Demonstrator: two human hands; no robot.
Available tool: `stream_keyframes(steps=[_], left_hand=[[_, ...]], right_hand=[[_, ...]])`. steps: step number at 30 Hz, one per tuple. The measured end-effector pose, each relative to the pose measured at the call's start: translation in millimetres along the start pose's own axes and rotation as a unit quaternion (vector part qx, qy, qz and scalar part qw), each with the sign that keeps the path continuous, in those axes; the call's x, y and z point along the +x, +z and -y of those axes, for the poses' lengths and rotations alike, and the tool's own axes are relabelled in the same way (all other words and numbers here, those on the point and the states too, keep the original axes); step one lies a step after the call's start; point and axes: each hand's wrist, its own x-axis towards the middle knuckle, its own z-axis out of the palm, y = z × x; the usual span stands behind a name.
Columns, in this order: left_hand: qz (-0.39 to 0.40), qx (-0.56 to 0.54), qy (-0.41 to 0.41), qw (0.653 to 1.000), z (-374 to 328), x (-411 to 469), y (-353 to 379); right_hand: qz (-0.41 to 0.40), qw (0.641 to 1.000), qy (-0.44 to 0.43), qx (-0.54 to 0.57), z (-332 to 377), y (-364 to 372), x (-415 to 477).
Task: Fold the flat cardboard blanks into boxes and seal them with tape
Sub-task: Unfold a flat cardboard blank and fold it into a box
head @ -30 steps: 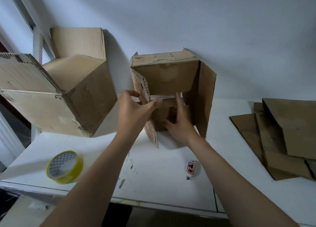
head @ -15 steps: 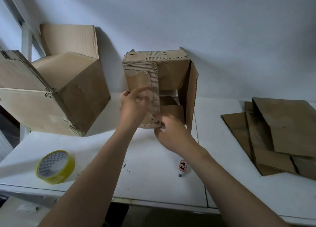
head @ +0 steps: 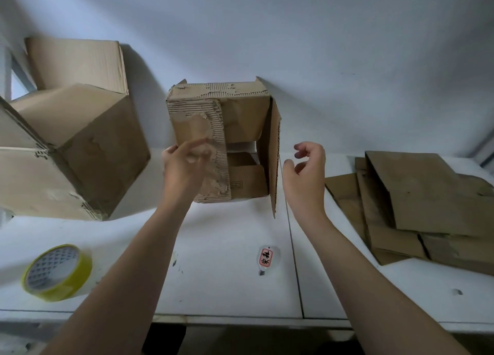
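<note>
A half-built cardboard box [head: 235, 108] lies on its side in the middle of a white surface [head: 227, 288], its open end facing the viewer. Half a second ago the right hand [head: 304, 173] was at the box's mouth, on the lower inner flap. It has now come out and hovers just right of the box, fingers loosely curled and holding nothing. The left hand [head: 184, 167] stays on the box's left flap [head: 197, 130], which is swung across the opening. That hand is motion-blurred, so I cannot tell whether it presses or pinches the flap. The right flap [head: 274, 151] still stands open, edge-on, beside the free right hand. Closing that flap looks like the next step, and taping comes after it. A yellow tape roll [head: 57, 271] sits untouched, well to the front left of the box. A stack of flat blanks [head: 417, 194] lies to the box's right, and other boxes [head: 80, 146] stand to its left.
</note>
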Motion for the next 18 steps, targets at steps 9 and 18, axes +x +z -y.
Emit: stream_keyframes(steps=[9,18], left_hand=[[0.015,0.028,-0.061,0.998,20.6,-2.9,2.2],[0.010,0.027,0.016,0.999,7.3,-7.1,-8.2]], right_hand=[[0.141,0.976,0.099,-0.134,-81.1,43.7,20.3],[0.114,0.993,-0.014,-0.022,-47.3,40.8,6.4]])
